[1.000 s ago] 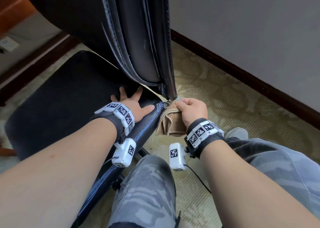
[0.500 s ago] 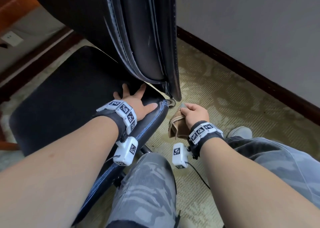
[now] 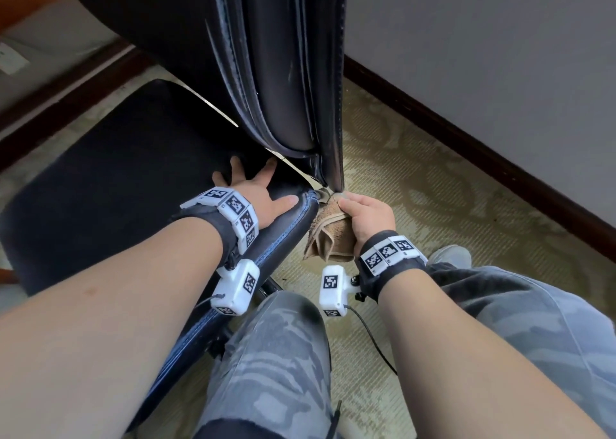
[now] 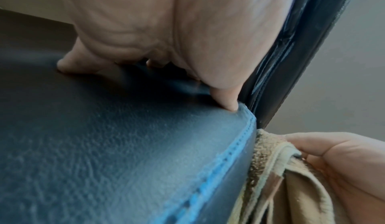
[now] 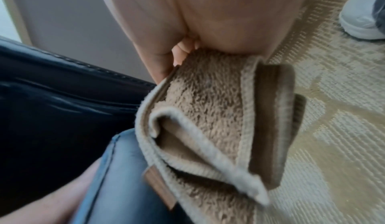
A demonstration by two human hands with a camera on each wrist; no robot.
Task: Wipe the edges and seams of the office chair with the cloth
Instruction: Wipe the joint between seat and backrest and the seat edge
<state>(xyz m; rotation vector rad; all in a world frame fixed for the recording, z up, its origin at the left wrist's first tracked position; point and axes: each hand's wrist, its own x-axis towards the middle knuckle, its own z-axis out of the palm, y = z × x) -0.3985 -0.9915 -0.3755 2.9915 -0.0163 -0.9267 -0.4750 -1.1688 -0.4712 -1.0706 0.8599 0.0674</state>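
1. At the rear right corner of the seat (image 3: 133, 185), the tan terry cloth (image 3: 328, 238) is bunched against the side edge, right where the blue stitched seam (image 4: 218, 158) meets the foot of the backrest (image 3: 290, 72).
2. Right hand (image 3: 368, 217): fingers curled around the folded cloth, thumb pinching its top fold.
3. Change: half a second ago the cloth hung lower and clear of the seat; now it touches the corner again, so this looks like a repeat up-stroke on the same seam junction, not a new section.
4. Left hand (image 3: 258, 190): fingers spread flat on the seat, thumb (image 4: 226, 100) pressing beside the stitching, probably steadying the chair.
5. Writing: small brown tag (image 5: 159, 188) on the cloth hem, no readable text. Wrist markers (image 3: 235, 205) show only square codes.
6. Around: patterned carpet (image 3: 433, 185), dark baseboard (image 3: 483, 145), white shoe (image 5: 362, 18).
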